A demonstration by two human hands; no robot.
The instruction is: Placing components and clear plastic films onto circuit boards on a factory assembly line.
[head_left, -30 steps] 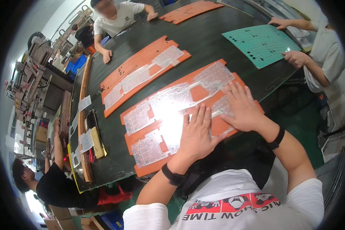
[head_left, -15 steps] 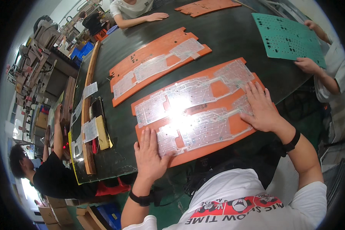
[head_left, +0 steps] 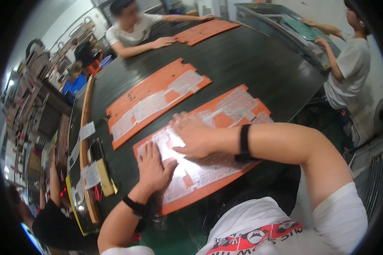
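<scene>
An orange board (head_left: 174,207) with cut-outs lies on the dark table in front of me, bearing clear printed circuit films; the near film (head_left: 215,173) and the far film (head_left: 237,104) are both shiny. My left hand (head_left: 154,170) rests flat on the films' left end, fingers stretched out. Close to its right, my right hand (head_left: 193,135) lies spread on the far film, its forearm reaching across the board and hiding part of both films. Neither hand grasps anything. Beyond it lies a second orange board (head_left: 142,89) with a similar film (head_left: 151,106) along its near side.
A wooden strip (head_left: 86,121) runs along the table's left side, with paper sheets (head_left: 90,175) and a yellowish block (head_left: 105,176) beside it. Across the table, a person touches a third orange board (head_left: 206,32). At far right another person handles a green board (head_left: 304,30) over a tray-like frame.
My right hand has moved left from the board's right end to near my left hand. My left hand has shifted further onto the films. The green board has moved away, over the frame.
</scene>
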